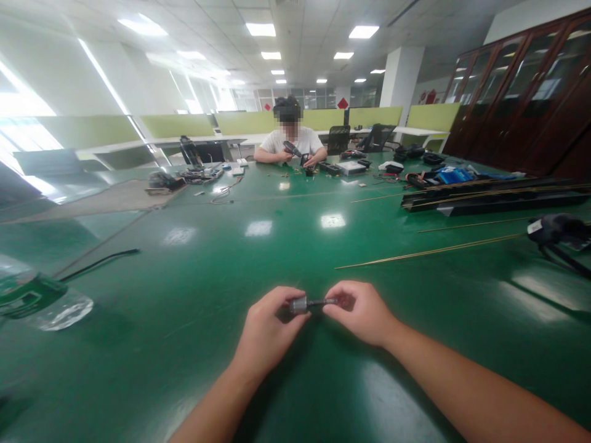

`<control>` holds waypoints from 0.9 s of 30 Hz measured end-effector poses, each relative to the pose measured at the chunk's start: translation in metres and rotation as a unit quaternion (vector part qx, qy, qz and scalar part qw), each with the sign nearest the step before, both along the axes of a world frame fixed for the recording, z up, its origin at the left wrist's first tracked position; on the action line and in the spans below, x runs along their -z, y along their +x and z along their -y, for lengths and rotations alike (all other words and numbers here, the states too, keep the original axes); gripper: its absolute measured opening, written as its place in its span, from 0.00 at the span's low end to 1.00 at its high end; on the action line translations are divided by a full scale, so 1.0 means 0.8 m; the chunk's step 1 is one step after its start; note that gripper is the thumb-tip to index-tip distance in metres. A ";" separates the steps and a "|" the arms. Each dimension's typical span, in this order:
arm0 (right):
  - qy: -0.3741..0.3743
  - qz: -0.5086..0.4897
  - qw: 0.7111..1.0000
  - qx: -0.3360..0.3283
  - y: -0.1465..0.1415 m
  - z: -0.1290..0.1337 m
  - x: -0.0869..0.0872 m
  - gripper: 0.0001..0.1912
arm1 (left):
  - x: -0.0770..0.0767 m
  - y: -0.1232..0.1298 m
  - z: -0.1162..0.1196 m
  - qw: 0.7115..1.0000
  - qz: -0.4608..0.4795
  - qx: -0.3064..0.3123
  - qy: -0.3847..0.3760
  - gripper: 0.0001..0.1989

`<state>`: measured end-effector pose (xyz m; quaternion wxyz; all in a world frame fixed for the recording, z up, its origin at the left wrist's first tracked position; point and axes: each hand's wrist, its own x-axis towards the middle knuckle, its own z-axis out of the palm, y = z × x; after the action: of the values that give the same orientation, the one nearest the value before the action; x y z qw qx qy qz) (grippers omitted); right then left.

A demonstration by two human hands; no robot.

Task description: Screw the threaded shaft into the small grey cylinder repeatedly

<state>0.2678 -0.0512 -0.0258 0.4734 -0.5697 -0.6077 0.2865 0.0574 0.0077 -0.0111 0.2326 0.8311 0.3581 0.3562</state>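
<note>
Between my two hands is a small grey metal cylinder with a thin dark shaft [300, 304], lying level just above the green table; it looks like a drill chuck on a shank. The thumb and fingers of my left hand [270, 323] close around the thick cylinder. With thumb and fingertips, my right hand [362, 311] pinches the far right end of the thin shaft. Parts of the piece are hidden behind my fingers.
A clear plastic bottle [46, 301] lies at the left near a black rod [99, 264]. Thin brass-coloured rods [429, 251], black channels [489, 195] and a black corded device [563, 237] are at right. Across the green table [221, 264], a person [290, 138] handles a tool.
</note>
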 end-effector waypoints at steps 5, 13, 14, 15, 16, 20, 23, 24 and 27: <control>-0.011 -0.015 1.000 0.007 0.002 -0.002 0.005 0.06 | 0.000 -0.002 -0.005 1.000 0.002 -0.019 -0.002 0.13; -0.006 -0.009 1.000 0.011 0.002 -0.001 -0.001 0.06 | 0.002 -0.005 -0.007 1.000 0.000 -0.021 0.001 0.13; -0.005 -0.008 1.000 0.012 0.002 -0.001 -0.001 0.06 | 0.002 -0.005 -0.007 1.000 -0.001 -0.022 0.001 0.13; -0.005 -0.008 1.000 0.012 0.002 -0.002 -0.001 0.06 | 0.002 -0.005 -0.007 1.000 -0.002 -0.024 -0.001 0.12; -0.005 -0.008 1.000 0.012 0.002 -0.002 0.000 0.06 | 0.001 -0.004 -0.007 1.000 -0.003 -0.025 -0.003 0.12; -0.003 -0.009 1.000 0.013 0.001 -0.002 0.001 0.06 | 0.000 -0.004 -0.006 1.000 -0.002 -0.023 -0.010 0.11; -0.004 -0.017 1.000 0.015 0.001 -0.002 0.002 0.06 | -0.001 -0.004 -0.006 1.000 0.002 -0.022 -0.011 0.11; -0.008 -0.029 0.999 0.014 0.002 -0.003 0.002 0.06 | 0.000 -0.004 -0.007 1.000 0.003 -0.024 -0.014 0.11; -0.027 -0.146 0.989 0.003 0.008 -0.008 0.004 0.08 | 0.001 -0.007 -0.012 0.998 0.003 -0.053 -0.038 0.11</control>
<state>0.2740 -0.0445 -0.0289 0.5421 -0.5366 -0.5223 0.3813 0.0522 0.0174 -0.0120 0.2457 0.8006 0.4139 0.3569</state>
